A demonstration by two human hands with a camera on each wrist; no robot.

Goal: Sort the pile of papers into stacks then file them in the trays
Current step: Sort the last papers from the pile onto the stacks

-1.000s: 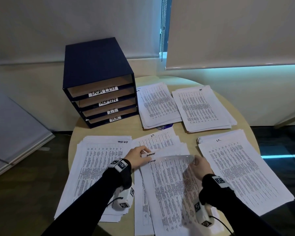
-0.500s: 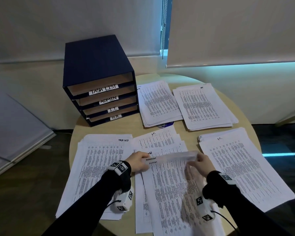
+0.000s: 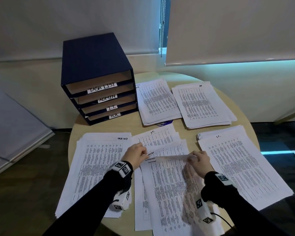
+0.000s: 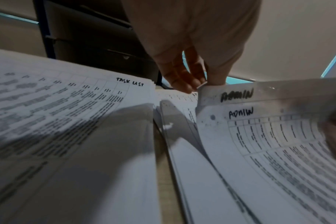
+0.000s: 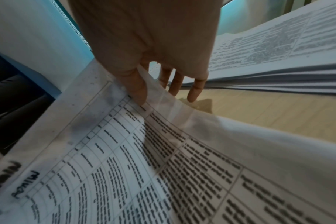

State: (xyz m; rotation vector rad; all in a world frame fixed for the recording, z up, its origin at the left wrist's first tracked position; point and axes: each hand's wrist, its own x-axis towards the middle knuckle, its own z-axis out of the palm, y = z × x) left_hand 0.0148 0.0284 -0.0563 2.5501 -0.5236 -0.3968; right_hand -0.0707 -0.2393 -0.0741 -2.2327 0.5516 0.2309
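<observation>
Both hands hold the top edge of one printed sheet marked ADMIN (image 3: 170,157) just above the middle pile (image 3: 167,193). My left hand (image 3: 140,155) pinches its top left corner (image 4: 201,87) between thumb and fingers. The thumb of my right hand (image 3: 196,159) lies on the top right part of the sheet (image 5: 163,151), with the fingers (image 5: 194,91) behind it. Another ADMIN sheet (image 4: 259,136) lies under it. A dark blue tray unit (image 3: 95,65) stands at the back left, with slots labelled TASK LIST, ADMIN, I.T. and H.R.
A TASK LIST stack (image 3: 95,167) lies at the left and an I.T. stack (image 3: 242,167) at the right. Two more stacks (image 3: 157,103) (image 3: 203,104) sit at the back of the round table (image 3: 182,126). An I.T. sheet (image 3: 158,138) shows behind the held one.
Both hands keep their hold on the ADMIN sheet. Its curled top edge has flattened and now shows nearly edge-on, and the right hand has shifted slightly left.
</observation>
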